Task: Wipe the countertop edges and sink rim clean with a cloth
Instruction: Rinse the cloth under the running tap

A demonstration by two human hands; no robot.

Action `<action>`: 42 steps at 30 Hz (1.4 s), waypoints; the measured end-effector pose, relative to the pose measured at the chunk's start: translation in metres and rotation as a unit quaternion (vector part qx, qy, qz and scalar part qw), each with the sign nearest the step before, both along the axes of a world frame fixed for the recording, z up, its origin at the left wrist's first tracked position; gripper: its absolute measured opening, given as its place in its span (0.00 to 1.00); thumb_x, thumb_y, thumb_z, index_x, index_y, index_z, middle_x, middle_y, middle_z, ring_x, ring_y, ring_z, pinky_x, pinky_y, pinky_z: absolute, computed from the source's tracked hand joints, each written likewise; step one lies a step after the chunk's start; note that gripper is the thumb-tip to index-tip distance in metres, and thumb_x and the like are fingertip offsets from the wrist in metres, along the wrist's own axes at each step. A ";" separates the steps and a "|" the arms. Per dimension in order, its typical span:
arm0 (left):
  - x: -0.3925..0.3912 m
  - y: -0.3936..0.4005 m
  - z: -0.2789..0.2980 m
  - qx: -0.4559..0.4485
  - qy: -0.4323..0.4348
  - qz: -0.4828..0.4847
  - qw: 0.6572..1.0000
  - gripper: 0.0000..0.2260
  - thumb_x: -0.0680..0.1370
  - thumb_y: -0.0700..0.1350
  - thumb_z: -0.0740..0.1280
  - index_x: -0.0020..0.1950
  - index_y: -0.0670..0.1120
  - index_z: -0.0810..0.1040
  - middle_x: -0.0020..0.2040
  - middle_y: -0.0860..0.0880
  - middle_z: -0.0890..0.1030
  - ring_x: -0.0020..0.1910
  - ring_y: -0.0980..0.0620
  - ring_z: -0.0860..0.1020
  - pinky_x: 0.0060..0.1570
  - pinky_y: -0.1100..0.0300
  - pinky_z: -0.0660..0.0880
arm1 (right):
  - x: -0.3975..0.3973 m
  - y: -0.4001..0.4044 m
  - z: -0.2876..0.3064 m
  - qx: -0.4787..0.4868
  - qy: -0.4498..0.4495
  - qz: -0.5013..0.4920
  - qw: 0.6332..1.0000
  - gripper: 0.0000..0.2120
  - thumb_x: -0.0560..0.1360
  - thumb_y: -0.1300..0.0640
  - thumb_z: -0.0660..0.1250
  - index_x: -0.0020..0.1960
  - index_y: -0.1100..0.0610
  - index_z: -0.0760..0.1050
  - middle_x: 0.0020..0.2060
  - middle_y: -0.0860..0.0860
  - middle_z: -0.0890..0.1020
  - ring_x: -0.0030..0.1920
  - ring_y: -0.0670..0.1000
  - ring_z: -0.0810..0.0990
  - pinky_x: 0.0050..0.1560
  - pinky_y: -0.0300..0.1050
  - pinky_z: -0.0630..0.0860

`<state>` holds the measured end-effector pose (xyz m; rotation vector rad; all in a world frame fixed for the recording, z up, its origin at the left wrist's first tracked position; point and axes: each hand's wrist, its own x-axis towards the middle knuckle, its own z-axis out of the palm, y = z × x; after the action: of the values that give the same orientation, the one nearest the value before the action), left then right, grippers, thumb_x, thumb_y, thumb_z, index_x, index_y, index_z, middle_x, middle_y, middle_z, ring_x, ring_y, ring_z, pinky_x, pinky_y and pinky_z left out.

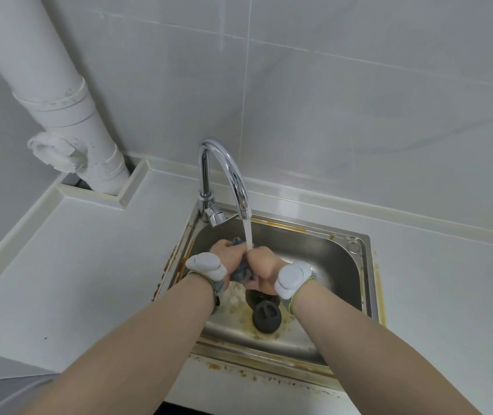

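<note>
Low in the middle of the frame, the person is holding both hands over the sink, close together under the stream of water. The left hand is gripping the upper part of the cloth, its fingers curling around the bluish fabric. The right hand is gripping the lower part, with the fingers closing on the folds beneath. The cloth is showing only as a bunched strip between the two hands, above the drain. The tap is arching over from the sink's upper left corner, and its water is falling onto the hands where they are meeting. A dark plug is lying in the basin just below the right wrist. Brown stains are running along the sink's rim on the left and lower sides, where it is meeting the counter. A white pipe is standing in the upper left of the frame.
</note>
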<state>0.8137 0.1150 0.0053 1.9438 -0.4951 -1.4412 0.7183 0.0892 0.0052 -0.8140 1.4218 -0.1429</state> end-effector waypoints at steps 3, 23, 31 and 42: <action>-0.002 0.004 0.006 0.005 0.061 0.029 0.998 0.19 0.79 0.44 0.64 0.67 0.34 0.73 0.56 0.35 0.77 0.57 0.37 0.77 0.48 0.62 0.77 | -0.005 0.000 0.006 -0.017 -0.033 -0.023 0.999 0.09 0.76 0.67 0.55 0.47 0.64 0.74 0.35 0.57 0.74 0.30 0.53 0.71 0.24 0.37 0.66; 0.009 0.024 -0.044 0.058 0.173 0.089 0.979 0.10 0.66 0.55 0.71 0.46 0.57 0.82 0.60 0.37 0.78 0.61 0.37 0.76 0.62 0.43 0.74 | -0.043 -0.013 0.016 -0.234 -0.129 -0.134 0.954 0.10 0.73 0.64 0.67 0.46 0.51 0.83 0.46 0.56 0.83 0.45 0.55 0.81 0.48 0.50 0.78; 0.009 0.035 -0.047 0.091 0.033 -0.054 0.994 0.16 0.78 0.58 0.63 0.55 0.47 0.77 0.53 0.49 0.82 0.53 0.49 0.80 0.52 0.60 0.75 | -0.052 -0.023 0.037 -0.243 -0.181 -0.251 0.919 0.11 0.75 0.66 0.64 0.54 0.57 0.79 0.38 0.56 0.80 0.36 0.51 0.79 0.38 0.42 0.77; -0.006 0.006 0.004 -0.051 0.247 0.130 0.959 0.22 0.76 0.25 0.48 0.58 0.41 0.75 0.42 0.40 0.79 0.35 0.45 0.78 0.38 0.57 0.72 | -0.037 -0.006 -0.016 0.007 -0.007 -0.017 1.000 0.06 0.73 0.60 0.60 0.49 0.57 0.71 0.31 0.55 0.71 0.28 0.50 0.70 0.41 0.47 0.78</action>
<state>0.8076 0.1207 0.0096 1.4296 -0.0778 -1.6137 0.6812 0.0837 -0.0107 -0.7761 1.4220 -0.1647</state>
